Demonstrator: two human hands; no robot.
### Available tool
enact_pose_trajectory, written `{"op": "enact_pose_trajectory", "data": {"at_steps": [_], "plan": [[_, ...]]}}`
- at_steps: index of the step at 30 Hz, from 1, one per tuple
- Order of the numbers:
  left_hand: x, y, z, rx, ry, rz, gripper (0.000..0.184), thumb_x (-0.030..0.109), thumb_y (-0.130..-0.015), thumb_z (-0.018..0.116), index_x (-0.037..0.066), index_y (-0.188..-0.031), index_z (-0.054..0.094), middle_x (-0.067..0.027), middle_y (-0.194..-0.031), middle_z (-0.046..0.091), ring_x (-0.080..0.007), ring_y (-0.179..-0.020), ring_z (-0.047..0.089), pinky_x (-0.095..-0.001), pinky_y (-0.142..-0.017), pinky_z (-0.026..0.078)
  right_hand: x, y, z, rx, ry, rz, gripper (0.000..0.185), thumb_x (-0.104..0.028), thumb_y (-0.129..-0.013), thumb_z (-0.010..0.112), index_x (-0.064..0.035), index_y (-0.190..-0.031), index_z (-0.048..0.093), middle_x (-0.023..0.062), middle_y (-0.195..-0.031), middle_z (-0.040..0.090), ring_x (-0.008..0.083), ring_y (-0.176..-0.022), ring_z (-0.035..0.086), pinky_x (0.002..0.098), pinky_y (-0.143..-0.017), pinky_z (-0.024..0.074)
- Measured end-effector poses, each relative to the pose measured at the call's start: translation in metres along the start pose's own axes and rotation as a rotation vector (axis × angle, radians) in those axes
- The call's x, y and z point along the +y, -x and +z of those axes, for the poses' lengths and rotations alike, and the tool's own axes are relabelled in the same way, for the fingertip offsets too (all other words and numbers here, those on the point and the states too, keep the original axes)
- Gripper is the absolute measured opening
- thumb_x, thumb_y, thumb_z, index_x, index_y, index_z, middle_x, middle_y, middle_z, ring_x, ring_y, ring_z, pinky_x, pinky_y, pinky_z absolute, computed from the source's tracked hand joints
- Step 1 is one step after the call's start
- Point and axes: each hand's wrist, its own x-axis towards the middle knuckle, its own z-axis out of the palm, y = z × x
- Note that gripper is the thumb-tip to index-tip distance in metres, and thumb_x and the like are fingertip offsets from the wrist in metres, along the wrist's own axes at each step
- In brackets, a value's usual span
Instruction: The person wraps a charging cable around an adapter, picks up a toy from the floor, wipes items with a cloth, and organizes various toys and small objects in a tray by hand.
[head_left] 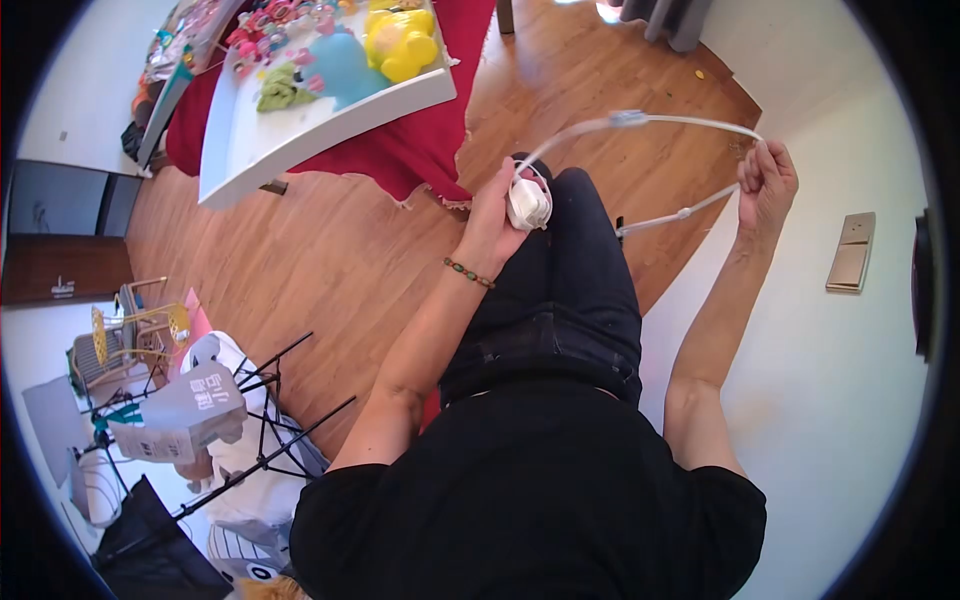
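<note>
My left hand (492, 212) is wrapped around a white charger plug (530, 204), with turns of its cord lying about it. From there a white cable (685, 120) arches across to my right hand (766, 185), whose fingers pinch it. A clear clip or sleeve (628, 118) sits on the arch. Below my right hand the cable runs back left to a dark end near my knee, with a small bead-like piece on it. A beaded bracelet circles my left wrist.
A white tray-like table (330, 140) with toys, including a yellow figure (400, 45), stands ahead on a red cloth (400, 160). A wall with a switch plate (851, 253) is at my right. At lower left are black stands (270, 458) and a chair (105, 355).
</note>
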Motion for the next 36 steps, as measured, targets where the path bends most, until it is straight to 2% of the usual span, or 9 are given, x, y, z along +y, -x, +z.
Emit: {"op": "enact_pose_trajectory", "data": {"at_steps": [4, 7, 11, 17, 21, 24, 27, 32, 36], "plan": [[0.011, 0.011, -0.003, 0.007, -0.175, 0.169, 0.021, 0.019, -0.096, 0.044, 0.001, -0.093, 0.054, -0.0136, -0.087, 0.062, -0.0232, -0.080, 0.061, -0.0377, -0.073, 0.053, 0.002, -0.003, -0.020, 0.126, -0.005, -0.008, 0.003, -0.003, -0.085, 0.059, 0.0000, -0.086, 0.060, -0.0006, -0.058, 0.041, 0.0064, -0.046, 0.031, 0.0206, -0.041, 0.0230], [0.017, 0.020, 0.000, 0.039, -0.410, 0.474, 0.020, 0.018, -0.096, 0.043, 0.001, -0.093, 0.053, -0.0116, -0.087, 0.060, -0.0201, -0.075, 0.061, -0.0351, -0.066, 0.053, -0.006, -0.003, -0.026, 0.270, -0.087, -0.110, 0.005, -0.003, -0.087, 0.056, -0.0004, -0.085, 0.059, 0.0010, -0.059, 0.042, 0.0078, -0.047, 0.032, 0.0213, -0.042, 0.0253], [0.028, 0.035, 0.013, 0.036, -0.261, 0.557, 0.022, 0.021, -0.097, 0.041, 0.004, -0.092, 0.054, -0.0136, -0.094, 0.061, -0.0254, -0.084, 0.062, -0.0404, -0.072, 0.052, -0.002, -0.003, -0.043, 0.363, -0.022, -0.126, 0.006, -0.002, -0.088, 0.053, -0.0010, -0.084, 0.057, 0.0022, -0.060, 0.044, 0.0091, -0.047, 0.035, 0.0225, -0.043, 0.0282], [0.027, 0.044, 0.004, -0.019, -0.139, 0.325, 0.025, 0.029, -0.096, 0.041, 0.008, -0.092, 0.055, -0.0121, -0.095, 0.061, -0.0274, -0.084, 0.062, -0.0425, -0.069, 0.052, 0.054, 0.018, -0.073, 0.285, 0.343, 0.064, 0.009, -0.008, -0.085, 0.061, -0.0047, -0.078, 0.058, -0.0019, -0.060, 0.047, 0.0042, -0.048, 0.039, 0.0178, -0.042, 0.0301], [0.025, 0.032, 0.004, -0.065, -0.221, 0.287, 0.026, 0.031, -0.096, 0.041, 0.010, -0.092, 0.055, -0.0113, -0.080, 0.061, -0.0231, -0.069, 0.060, -0.0368, -0.061, 0.050, 0.100, 0.043, -0.101, 0.193, 0.654, 0.211, 0.012, -0.014, -0.084, 0.064, -0.0067, -0.075, 0.061, -0.0044, -0.058, 0.048, 0.0035, -0.049, 0.040, 0.0182, -0.044, 0.0314], [0.028, 0.024, 0.015, -0.055, -0.449, 0.239, 0.027, 0.033, -0.096, 0.042, 0.009, -0.093, 0.054, -0.0105, -0.070, 0.059, -0.0203, -0.062, 0.056, -0.0336, -0.057, 0.049, 0.133, 0.064, -0.124, 0.138, 0.824, 0.353, 0.010, -0.011, -0.081, 0.063, -0.0055, -0.073, 0.060, -0.0027, -0.058, 0.050, 0.0054, -0.050, 0.044, 0.0206, -0.045, 0.0354], [0.031, 0.015, 0.027, 0.007, -0.380, 0.174, 0.028, 0.028, -0.096, 0.042, 0.005, -0.088, 0.054, -0.0095, -0.067, 0.061, -0.0157, -0.057, 0.059, -0.0282, -0.046, 0.049, 0.186, 0.073, -0.160, 0.091, 1.042, 0.421, 0.012, -0.014, -0.077, 0.065, -0.0056, -0.070, 0.063, 0.0020, -0.056, 0.056, 0.0085, -0.053, 0.053, 0.0248, -0.049, 0.0416], [0.039, 0.015, 0.016, 0.031, -0.395, 0.238, 0.020, 0.021, -0.094, 0.048, 0.004, -0.086, 0.054, -0.0089, -0.066, 0.058, -0.0194, -0.061, 0.058, -0.0295, -0.053, 0.050, 0.239, 0.096, -0.180, -0.044, 1.229, 0.613, 0.017, -0.022, -0.071, 0.064, -0.0055, -0.072, 0.067, 0.0103, -0.067, 0.064, 0.0205, -0.065, 0.062, 0.0318, -0.062, 0.0480], [0.050, 0.024, -0.008, -0.008, -0.461, 0.201, 0.020, 0.022, -0.095, 0.046, 0.005, -0.088, 0.054, -0.0075, -0.067, 0.055, -0.0205, -0.066, 0.057, -0.0327, -0.058, 0.049, 0.251, 0.107, -0.156, -0.103, 1.342, 0.637, 0.014, -0.015, -0.072, 0.066, -0.0014, -0.077, 0.066, 0.0058, -0.066, 0.063, 0.0148, -0.066, 0.060, 0.0264, -0.060, 0.0466]]}}
